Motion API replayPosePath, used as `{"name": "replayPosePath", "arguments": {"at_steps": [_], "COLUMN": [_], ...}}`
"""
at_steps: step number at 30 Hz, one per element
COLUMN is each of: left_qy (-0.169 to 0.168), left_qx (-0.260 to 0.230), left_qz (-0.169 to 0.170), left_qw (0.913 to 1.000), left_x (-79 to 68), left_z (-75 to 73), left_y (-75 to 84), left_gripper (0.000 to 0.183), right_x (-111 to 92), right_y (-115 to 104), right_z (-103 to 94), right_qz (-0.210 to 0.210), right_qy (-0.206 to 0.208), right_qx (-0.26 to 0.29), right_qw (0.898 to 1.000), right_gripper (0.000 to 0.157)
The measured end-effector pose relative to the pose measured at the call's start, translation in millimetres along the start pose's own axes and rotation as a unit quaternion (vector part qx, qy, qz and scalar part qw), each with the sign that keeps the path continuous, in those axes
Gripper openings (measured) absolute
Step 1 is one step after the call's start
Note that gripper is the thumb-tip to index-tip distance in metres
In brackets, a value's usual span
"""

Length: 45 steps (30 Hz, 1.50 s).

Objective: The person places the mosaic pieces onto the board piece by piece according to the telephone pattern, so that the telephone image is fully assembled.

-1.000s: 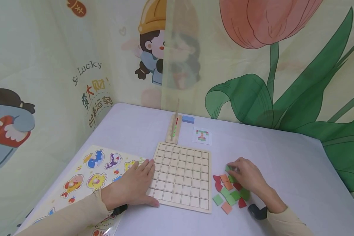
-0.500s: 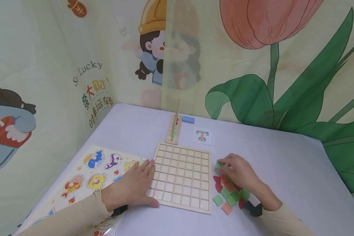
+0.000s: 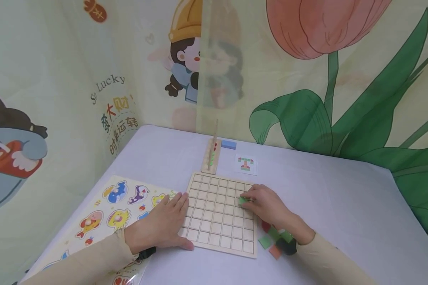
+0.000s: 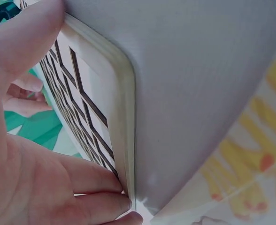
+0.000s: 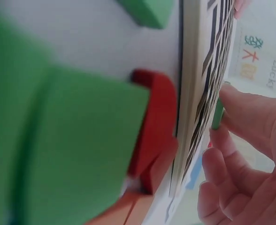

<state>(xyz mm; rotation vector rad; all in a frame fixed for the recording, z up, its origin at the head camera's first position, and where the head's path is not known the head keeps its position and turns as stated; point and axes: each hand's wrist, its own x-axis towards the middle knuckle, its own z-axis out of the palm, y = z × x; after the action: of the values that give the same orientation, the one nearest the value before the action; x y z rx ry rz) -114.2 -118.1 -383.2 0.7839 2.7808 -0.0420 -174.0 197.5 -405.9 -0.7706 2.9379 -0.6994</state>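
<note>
A wooden grid board (image 3: 216, 218) with square cells lies on the white table. My left hand (image 3: 164, 223) rests along its left edge, fingers straight; the left wrist view shows fingertips and thumb against the board's rim (image 4: 124, 89). Over the right part of the board, my right hand (image 3: 271, 208) pinches a green square tile (image 3: 242, 200) between thumb and fingers. That green tile (image 5: 218, 114) appears edge-on in the right wrist view, above the grid. Right of the board lie loose green tiles (image 3: 265, 242), an orange tile (image 3: 275, 251) and red pieces (image 3: 266, 226), partly hidden by my right wrist.
Behind the board stand a wooden stand (image 3: 211, 156) with an upright piece, a blue block (image 3: 229, 145) and a small card (image 3: 246, 164) with a coloured tile pattern. At left lies an animal picture sheet (image 3: 103, 213), partly under my left forearm. Printed cloth hangs behind the table.
My right hand has moved left from the pile of loose pieces to over the board, carrying the green tile. My left hand has stayed on the board's left edge.
</note>
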Motion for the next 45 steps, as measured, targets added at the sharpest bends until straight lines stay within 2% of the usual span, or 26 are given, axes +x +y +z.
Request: {"name": "replayPosePath", "arguments": {"at_steps": [5, 10, 28, 31, 36, 41, 45], "left_qy": [0.004, 0.007, 0.008, 0.008, 0.009, 0.002, -0.001], "left_qx": [0.0, 0.005, 0.026, 0.023, 0.019, 0.014, 0.01], "left_qz": [0.004, 0.002, -0.002, -0.002, -0.002, -0.005, -0.005], "left_qw": [1.0, 1.0, 0.9996, 0.9997, 0.9998, 0.9999, 0.9999], "left_x": [-0.1, 0.1, 0.6, 0.5, 1.2, 1.1, 0.8], "left_z": [0.3, 0.7, 0.3, 0.0, -0.4, -0.4, -1.3], "left_y": [0.7, 0.6, 1.2, 1.0, 0.7, 1.0, 1.2], "left_gripper": [0.123, 0.123, 0.123, 0.124, 0.123, 0.122, 0.123], "right_x": [8, 12, 14, 11, -1, -16, -27], "right_y": [-2, -5, -4, -1, 11, 21, 25], "right_z": [4.7, 5.8, 3.7, -0.5, -12.5, -21.8, -24.7], "right_qz": [-0.011, -0.014, 0.017, 0.029, 0.079, 0.128, 0.133], "right_qy": [-0.013, -0.013, -0.032, -0.024, -0.002, -0.001, -0.016], "right_qx": [-0.02, -0.016, 0.019, 0.039, 0.063, 0.049, 0.028], "right_qw": [1.0, 1.0, 0.999, 0.999, 0.995, 0.991, 0.991], "right_gripper": [0.026, 0.028, 0.032, 0.034, 0.032, 0.028, 0.025]}}
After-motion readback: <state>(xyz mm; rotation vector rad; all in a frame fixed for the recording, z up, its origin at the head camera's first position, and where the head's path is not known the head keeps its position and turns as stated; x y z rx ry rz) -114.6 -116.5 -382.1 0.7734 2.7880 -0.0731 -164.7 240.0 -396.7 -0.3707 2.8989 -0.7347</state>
